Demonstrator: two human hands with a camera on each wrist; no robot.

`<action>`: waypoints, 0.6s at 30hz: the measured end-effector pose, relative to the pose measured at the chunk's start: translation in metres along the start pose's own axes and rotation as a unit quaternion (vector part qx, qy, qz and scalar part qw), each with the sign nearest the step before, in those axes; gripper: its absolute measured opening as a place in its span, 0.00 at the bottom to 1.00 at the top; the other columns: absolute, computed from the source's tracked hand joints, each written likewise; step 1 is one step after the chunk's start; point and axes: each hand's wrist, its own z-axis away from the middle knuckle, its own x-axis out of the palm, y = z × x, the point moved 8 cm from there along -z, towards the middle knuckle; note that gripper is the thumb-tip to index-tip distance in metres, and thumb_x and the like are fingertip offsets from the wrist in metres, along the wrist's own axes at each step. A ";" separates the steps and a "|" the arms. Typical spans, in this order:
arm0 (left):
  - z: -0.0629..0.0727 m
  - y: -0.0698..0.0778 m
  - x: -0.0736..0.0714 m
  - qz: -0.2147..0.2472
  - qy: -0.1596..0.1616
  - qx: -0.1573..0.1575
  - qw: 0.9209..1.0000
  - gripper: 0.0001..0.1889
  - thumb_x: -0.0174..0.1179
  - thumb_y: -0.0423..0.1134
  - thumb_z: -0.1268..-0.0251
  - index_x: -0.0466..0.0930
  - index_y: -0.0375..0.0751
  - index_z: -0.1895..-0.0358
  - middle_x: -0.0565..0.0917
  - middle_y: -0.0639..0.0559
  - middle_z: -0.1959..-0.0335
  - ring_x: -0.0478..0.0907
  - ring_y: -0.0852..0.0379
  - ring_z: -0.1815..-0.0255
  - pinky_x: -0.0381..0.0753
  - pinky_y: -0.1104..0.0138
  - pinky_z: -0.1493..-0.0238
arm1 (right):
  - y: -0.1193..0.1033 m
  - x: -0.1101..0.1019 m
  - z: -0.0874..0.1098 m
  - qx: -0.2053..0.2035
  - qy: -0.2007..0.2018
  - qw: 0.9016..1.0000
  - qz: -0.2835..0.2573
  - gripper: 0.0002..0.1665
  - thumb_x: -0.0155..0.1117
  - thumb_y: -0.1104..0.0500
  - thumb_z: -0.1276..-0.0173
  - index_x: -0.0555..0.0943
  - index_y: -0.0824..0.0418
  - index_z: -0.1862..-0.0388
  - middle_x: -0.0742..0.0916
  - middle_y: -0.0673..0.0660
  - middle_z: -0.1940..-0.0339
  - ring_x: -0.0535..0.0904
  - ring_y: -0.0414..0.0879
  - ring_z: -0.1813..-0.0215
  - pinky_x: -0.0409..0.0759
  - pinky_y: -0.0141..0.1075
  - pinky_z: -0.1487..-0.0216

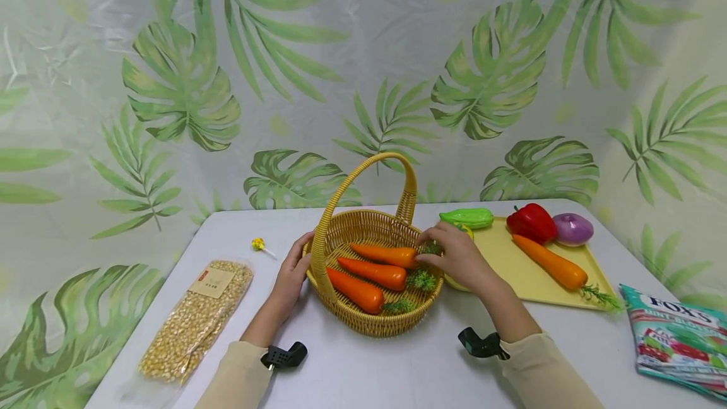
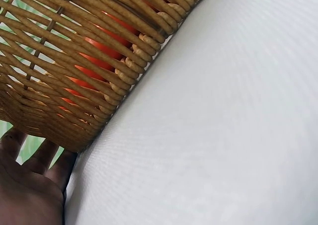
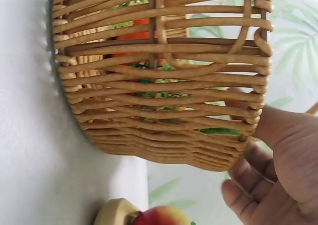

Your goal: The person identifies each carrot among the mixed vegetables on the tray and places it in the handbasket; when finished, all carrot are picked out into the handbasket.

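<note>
Tan wicker basket (image 1: pixel 377 328) mid-desk (image 1: pixel 363 374). Left hand (image 1: pixel 288 278): fingers fairly straight along its left side. Right hand (image 1: pixel 459 259): thumb and index over the right rim, at a carrot's greens; can't tell if they pinch. Inside: three carrots (image 1: pixel 356 291), greens toward the right hand. Yellow tray (image 1: pixel 502 264), right: red pepper (image 1: pixel 532 224), purple onion (image 1: pixel 573 230), fourth carrot (image 1: pixel 549 262), its greens over the edge. Yellow-green item (image 1: pixel 467 231) half hidden by right hand. Fox's bag (image 1: pixel 676 343) cut off at right edge. Left wrist view: weave mostly hides the carrots.
</note>
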 end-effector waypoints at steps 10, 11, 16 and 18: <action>0.000 0.000 0.000 0.002 0.000 -0.004 1.000 0.24 0.42 0.42 0.20 0.59 0.58 0.25 0.59 0.54 0.21 0.52 0.52 0.19 0.55 0.49 0.22 | -0.002 -0.002 0.000 -0.015 -0.028 0.999 -0.019 0.13 0.70 0.54 0.33 0.85 0.55 0.51 0.86 0.54 0.54 0.80 0.49 0.54 0.79 0.42 0.55; 0.000 0.000 0.000 0.002 0.001 -0.004 1.000 0.24 0.42 0.42 0.20 0.59 0.58 0.25 0.59 0.54 0.21 0.51 0.52 0.19 0.55 0.49 0.22 | -0.001 -0.003 0.000 -0.013 -0.027 0.999 -0.019 0.13 0.69 0.55 0.33 0.85 0.55 0.51 0.86 0.53 0.54 0.80 0.48 0.55 0.79 0.41 0.56; 0.000 0.000 0.000 0.003 -0.001 -0.003 1.000 0.24 0.42 0.42 0.20 0.59 0.58 0.25 0.59 0.54 0.21 0.51 0.53 0.19 0.55 0.49 0.22 | 0.006 -0.011 0.001 0.000 -0.027 0.999 -0.036 0.11 0.67 0.57 0.30 0.84 0.55 0.51 0.83 0.55 0.49 0.80 0.52 0.52 0.83 0.46 0.52; 0.000 -0.001 0.001 0.002 -0.002 -0.004 1.000 0.24 0.42 0.42 0.20 0.59 0.58 0.25 0.59 0.54 0.21 0.51 0.53 0.19 0.55 0.49 0.22 | 0.010 -0.014 0.001 0.008 -0.029 0.999 -0.045 0.11 0.66 0.57 0.30 0.84 0.56 0.50 0.81 0.57 0.46 0.80 0.55 0.49 0.84 0.51 0.48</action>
